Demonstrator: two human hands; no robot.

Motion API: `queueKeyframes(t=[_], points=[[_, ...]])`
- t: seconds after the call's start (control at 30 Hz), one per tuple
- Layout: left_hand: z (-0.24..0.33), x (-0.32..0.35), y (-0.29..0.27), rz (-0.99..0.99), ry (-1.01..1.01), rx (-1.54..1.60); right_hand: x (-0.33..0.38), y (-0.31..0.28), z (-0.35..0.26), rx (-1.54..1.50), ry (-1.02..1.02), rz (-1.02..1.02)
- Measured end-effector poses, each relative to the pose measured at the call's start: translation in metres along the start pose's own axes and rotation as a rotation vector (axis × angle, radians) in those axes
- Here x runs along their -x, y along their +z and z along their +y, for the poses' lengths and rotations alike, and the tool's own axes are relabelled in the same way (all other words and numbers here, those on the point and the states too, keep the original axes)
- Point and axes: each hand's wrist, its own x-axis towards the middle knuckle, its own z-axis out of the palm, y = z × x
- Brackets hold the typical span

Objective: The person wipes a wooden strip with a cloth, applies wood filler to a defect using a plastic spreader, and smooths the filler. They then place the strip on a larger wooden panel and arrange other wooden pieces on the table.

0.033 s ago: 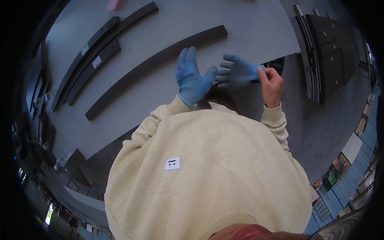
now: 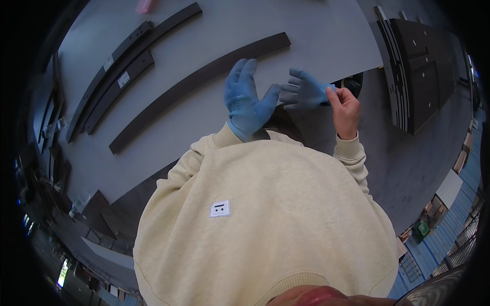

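My left hand (image 2: 248, 99) wears a blue work glove with a greyish palm. Its fingers are stretched upward and the thumb stands apart, with nothing held. My right hand (image 2: 347, 113) is bare and pinches the cuff of a second blue glove (image 2: 306, 94) between thumb and fingertips. That glove hangs sideways, its limp fingers pointing left toward my left thumb. The glove's finger ends come very close to the thumb; whether they touch I cannot tell. Just beyond both hands, a long dark brown board (image 2: 204, 76) lies on the light grey work surface (image 2: 173, 61).
More dark boards (image 2: 115, 71), some with white labels, lie at the left of the surface. A stack of dark panels (image 2: 423, 74) stands at the right. Something pink (image 2: 144, 6) sits at the far edge. A black item (image 2: 352, 84) shows behind the bare hand.
The loose glove has shifted slightly to the right, its fingers a little more bunched. My left thumb has moved slightly to the right. My right hand keeps its pinch on the cuff.
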Motion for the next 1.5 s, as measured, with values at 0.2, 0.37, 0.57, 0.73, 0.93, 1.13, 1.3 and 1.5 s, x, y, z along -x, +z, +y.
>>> queueKeyframes(t=[0.2, 0.37, 0.57, 0.73, 0.93, 1.13, 1.3, 1.5], points=[[0.051, -0.005, 0.008, -0.796, -0.312, 0.545, 0.033, 0.012, -0.018, -0.179, 0.018, -0.261], [0.046, 0.0, 0.032, -0.702, -0.085, 0.507, 0.038, 0.019, -0.005, -0.696, 0.322, -0.238], [0.052, 0.005, 0.034, -0.67, 0.149, 0.531, 0.029, 0.018, 0.012, -0.651, 0.266, -0.587], [0.057, 0.009, 0.038, -0.868, 0.286, 0.438, -0.05, 0.051, 0.04, -1.324, 0.446, -0.468], [0.063, 0.003, 0.047, -0.903, 0.316, 0.417, -0.092, 0.052, 0.045, -1.321, 0.82, -0.445], [0.053, -0.002, 0.069, -0.862, 0.331, 0.388, -0.102, 0.04, 0.022, -0.918, 0.531, -0.332], [0.055, -0.004, 0.082, -0.871, 0.296, 0.312, -0.119, 0.036, 0.027, -0.821, 0.63, -0.281], [0.061, 0.001, 0.097, -0.797, 0.223, 0.44, -0.152, 0.051, 0.073, -0.878, 0.315, 0.149]])
